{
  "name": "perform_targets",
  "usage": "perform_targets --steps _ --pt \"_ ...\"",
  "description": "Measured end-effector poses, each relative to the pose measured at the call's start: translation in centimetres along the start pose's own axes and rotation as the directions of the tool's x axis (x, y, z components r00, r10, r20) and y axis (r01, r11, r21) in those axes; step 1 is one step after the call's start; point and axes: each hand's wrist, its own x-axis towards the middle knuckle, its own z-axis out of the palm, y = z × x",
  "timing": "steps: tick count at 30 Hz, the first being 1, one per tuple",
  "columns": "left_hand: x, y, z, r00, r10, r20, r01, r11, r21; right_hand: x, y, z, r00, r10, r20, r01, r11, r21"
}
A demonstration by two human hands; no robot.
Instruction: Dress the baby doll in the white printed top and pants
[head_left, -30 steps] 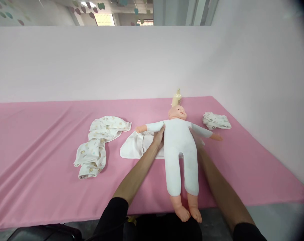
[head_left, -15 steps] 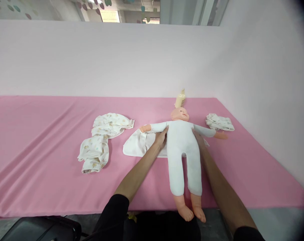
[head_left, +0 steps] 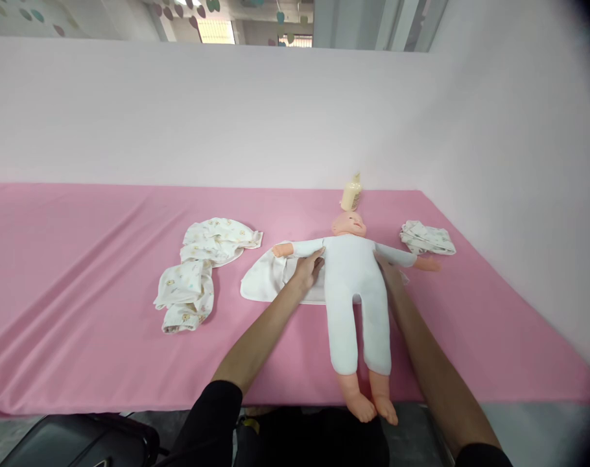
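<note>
A baby doll (head_left: 356, 269) with a white cloth body lies face up, arms spread, its feet reaching past the table's front edge. My left hand (head_left: 308, 269) grips its side below the armpit, thumb on the chest. On the opposite side my right hand (head_left: 388, 272) holds the torso under the other arm; most of its fingers are hidden behind the doll. A white cloth (head_left: 263, 279) is spread flat beneath the doll and shows mainly to its left.
Patterned baby clothes (head_left: 198, 266) lie crumpled at the left on the pink-covered table (head_left: 105, 311). A folded patterned cloth (head_left: 427, 237) sits at the right. Behind the doll's head stands a cream pump bottle (head_left: 351, 194). White walls (head_left: 202, 117) border the back and right. A black chair (head_left: 81, 444) is at lower left.
The doll has shifted very slightly, its head a little nearer to me and apart from the bottle. Both hands keep their hold on its sides.
</note>
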Motion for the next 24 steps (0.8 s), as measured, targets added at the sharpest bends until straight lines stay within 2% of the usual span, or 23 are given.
perform_targets --steps 3,6,9,12,14,15,17,18,20,21,22,24 --pt "-0.6 1.4 -0.5 0.999 -0.032 -0.012 0.032 0.999 0.002 -1.0 0.1 0.1 0.998 0.035 0.044 -0.041 0.989 0.141" --pt "-1.2 2.9 -1.2 0.997 -0.067 -0.029 0.067 0.998 0.006 -2.3 0.7 -0.6 0.994 -0.076 0.085 0.062 0.986 0.154" --pt "-1.7 4.1 -2.2 0.995 -0.090 -0.035 0.091 0.996 0.016 -3.2 0.9 -2.4 0.966 -0.243 0.091 0.250 0.966 -0.072" --pt "-2.1 4.9 -3.3 0.996 -0.094 -0.008 0.094 0.993 0.068 -3.8 -0.1 -3.2 0.906 -0.424 0.001 0.396 0.846 -0.357" --pt "-2.4 5.3 -3.9 0.995 -0.098 0.006 0.097 0.988 0.124 -4.3 -1.8 -2.1 0.816 -0.578 0.033 0.523 0.712 -0.468" --pt "-2.6 5.6 -4.2 0.994 -0.105 0.004 0.103 0.982 0.160 -4.6 -2.8 -1.0 0.752 -0.649 0.110 0.608 0.620 -0.497" --pt "-3.3 6.2 -4.6 0.993 -0.121 -0.012 0.121 0.964 0.236 -5.0 -4.9 2.2 0.565 -0.745 0.353 0.793 0.373 -0.482" --pt "-3.7 6.6 -4.8 0.991 -0.131 -0.022 0.132 0.953 0.273 -5.1 -5.9 4.1 0.469 -0.736 0.489 0.858 0.248 -0.449" --pt "-4.7 7.7 -5.6 0.986 -0.167 -0.029 0.166 0.919 0.358 -4.9 -7.5 8.1 0.284 -0.612 0.738 0.939 0.023 -0.342" --pt "-5.2 8.5 -6.1 0.984 -0.175 -0.033 0.172 0.887 0.429 -4.7 -8.0 9.9 0.232 -0.521 0.821 0.951 -0.055 -0.304" --pt "-5.7 9.3 -6.7 0.987 -0.150 -0.049 0.153 0.830 0.537 -4.4 -8.2 11.5 0.209 -0.428 0.879 0.953 -0.113 -0.282" --pt "-6.2 11.1 -8.1 0.995 0.027 -0.097 0.059 0.628 0.776 -3.8 -8.2 14.1 0.219 -0.284 0.934 0.937 -0.207 -0.283"
